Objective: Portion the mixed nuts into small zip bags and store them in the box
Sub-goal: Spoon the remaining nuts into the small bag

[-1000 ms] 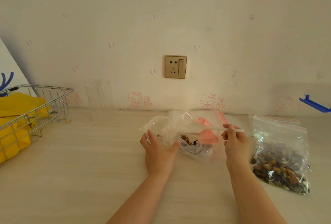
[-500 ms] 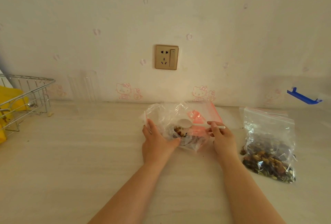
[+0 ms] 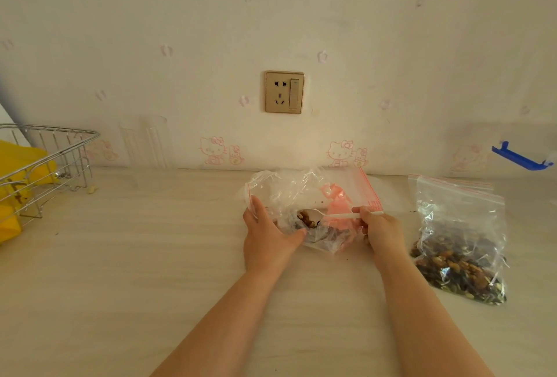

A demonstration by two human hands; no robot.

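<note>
scooping nuts into a small bag

my left hand [image 3: 268,238] grips the small bag [image 3: 304,196] open; my right hand [image 3: 381,227] fingers pinch the spoon [image 3: 319,215] of nuts, mid counter [image 3: 120,271].

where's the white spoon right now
In the head view the white spoon is at centre table, below the wall socket. The right hand pinches its handle, and its nut-loaded bowl sits inside the small zip bag the left hand holds.

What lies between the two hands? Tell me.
In the head view, between the left hand and right hand: the small bag, with the spoon of nuts inside it.
</note>
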